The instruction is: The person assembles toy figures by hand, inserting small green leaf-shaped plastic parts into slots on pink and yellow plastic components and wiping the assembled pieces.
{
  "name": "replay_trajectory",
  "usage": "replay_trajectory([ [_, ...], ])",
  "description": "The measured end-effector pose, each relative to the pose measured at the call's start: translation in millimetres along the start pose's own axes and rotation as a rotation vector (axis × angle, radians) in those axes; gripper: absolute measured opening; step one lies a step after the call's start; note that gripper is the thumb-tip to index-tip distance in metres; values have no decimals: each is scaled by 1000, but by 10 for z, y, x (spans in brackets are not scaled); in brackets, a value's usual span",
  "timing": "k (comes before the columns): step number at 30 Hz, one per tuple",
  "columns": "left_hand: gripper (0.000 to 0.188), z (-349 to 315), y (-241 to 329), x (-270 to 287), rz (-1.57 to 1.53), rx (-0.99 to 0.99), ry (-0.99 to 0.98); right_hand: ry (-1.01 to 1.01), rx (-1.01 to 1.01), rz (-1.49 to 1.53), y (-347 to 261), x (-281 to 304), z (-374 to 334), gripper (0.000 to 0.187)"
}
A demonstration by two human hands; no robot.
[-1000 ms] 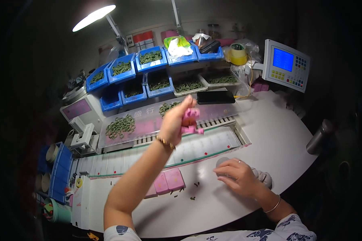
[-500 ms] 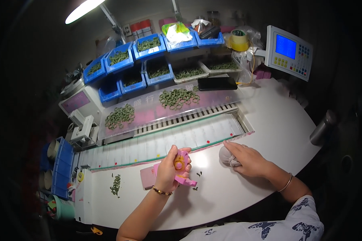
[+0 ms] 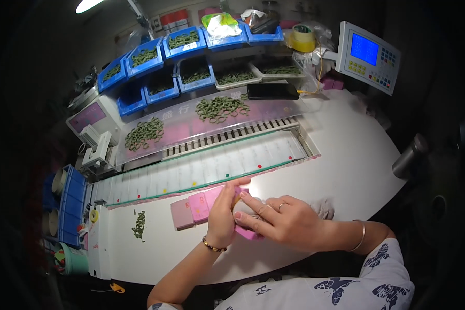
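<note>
My left hand (image 3: 221, 222) is wrapped round an opened pink rubber mold (image 3: 249, 234), which sticks out below and above the fingers. In my right hand (image 3: 292, 225) is a bunched pale cloth pouch (image 3: 323, 209), its rounded end pressed against the mold's inner face. The right hand's fingers cover most of the pouch. Beside the left hand, a pink block (image 3: 199, 207) and a duller pink block (image 3: 182, 214) lie on the white table (image 3: 160, 253). Small dark green scraps (image 3: 138, 227) are scattered farther left.
Heaps of green rings (image 3: 222, 108) rest on a clear sheet, with blue bins (image 3: 183, 42) behind. A glass-topped trough (image 3: 206, 165) crosses the table. A black phone (image 3: 273, 91), control panel (image 3: 369, 57) and metal cylinder (image 3: 411, 155) stand around; a blue crate (image 3: 72, 206) is left.
My right hand has lifted the cloth pouch from the table and brought it left onto the mold. The whole view has shifted slightly, and the left hand still grips the mold.
</note>
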State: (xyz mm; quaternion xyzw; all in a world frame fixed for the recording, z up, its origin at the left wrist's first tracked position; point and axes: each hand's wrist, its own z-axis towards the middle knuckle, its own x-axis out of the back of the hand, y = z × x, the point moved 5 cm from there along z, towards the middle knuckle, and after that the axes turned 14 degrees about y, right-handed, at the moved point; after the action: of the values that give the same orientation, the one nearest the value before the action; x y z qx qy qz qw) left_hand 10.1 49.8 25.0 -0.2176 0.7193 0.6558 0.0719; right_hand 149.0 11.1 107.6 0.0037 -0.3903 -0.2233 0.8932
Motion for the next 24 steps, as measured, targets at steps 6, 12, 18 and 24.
replay_trajectory([
  [6,43,-51,11,194,2,94,90,158,-126,65,239,334,224,41],
  [12,40,-117,121,46,-45,281,-54,91,-1,-57,-207,1,65,41],
  [18,38,39,71,241,147,-31,63,-139,-40,20,29,-13,-27,49],
  [24,57,251,208,527,-195,164,221,-320,-211,-171,578,-301,-687,54],
])
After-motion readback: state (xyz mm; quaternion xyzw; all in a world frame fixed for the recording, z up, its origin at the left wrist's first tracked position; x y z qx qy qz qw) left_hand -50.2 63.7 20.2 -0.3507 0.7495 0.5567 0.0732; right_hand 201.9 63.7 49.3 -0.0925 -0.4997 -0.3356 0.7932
